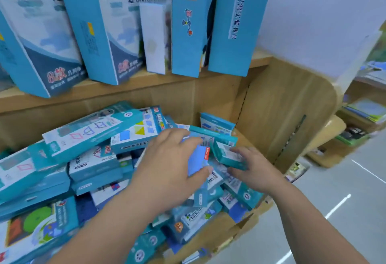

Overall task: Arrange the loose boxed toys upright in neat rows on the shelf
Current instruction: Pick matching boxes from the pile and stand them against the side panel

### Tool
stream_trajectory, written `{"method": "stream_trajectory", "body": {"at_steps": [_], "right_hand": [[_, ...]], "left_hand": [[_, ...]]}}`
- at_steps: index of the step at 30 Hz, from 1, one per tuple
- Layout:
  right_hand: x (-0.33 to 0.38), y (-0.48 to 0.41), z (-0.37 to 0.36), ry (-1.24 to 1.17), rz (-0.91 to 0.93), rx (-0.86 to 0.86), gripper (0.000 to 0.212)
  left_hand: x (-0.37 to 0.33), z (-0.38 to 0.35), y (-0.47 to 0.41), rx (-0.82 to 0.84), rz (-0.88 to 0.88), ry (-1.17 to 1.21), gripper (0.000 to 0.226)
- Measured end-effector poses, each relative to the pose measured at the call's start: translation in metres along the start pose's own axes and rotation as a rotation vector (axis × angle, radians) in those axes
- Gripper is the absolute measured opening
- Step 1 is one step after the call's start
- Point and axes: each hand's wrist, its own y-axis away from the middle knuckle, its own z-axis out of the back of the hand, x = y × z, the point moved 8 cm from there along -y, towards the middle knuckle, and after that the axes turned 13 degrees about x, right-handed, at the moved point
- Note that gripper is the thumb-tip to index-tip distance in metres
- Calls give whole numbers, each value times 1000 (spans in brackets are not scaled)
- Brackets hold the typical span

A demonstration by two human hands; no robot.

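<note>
Left hand is being clamped, thumb under and fingers over, on a flat blue cardboard box. Right hand is being curled round a small teal cardboard box, tilted, just beside the first. Both are being held atop a jumbled heap of teal boxed toys lying flat on the lower wooden shelf. One teal box is standing upright at the back. Tall blue boxes are standing on the board above. The task is judged barely begun, with nearly the whole heap left.

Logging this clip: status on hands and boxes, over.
Left hand grips blue box. Right hand grips small teal box. Loose pile jumbled beneath, crowding the lower shelf.
</note>
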Motion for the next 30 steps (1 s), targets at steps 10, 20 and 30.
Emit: {"method": "stream_trajectory", "body": {"at_steps": [10,20,30], "right_hand": [[-49,-67,15,-2,290,238,65],[-88,-48,62,-432,250,-209,95],[-105,-34,37,-430,165,-340,81]], "left_hand": [[-43,-26,-89,97,276,5,75],[-44,-75,-177,276,546,313,54],[-22,-100,-223,372,633,346,48]]}}
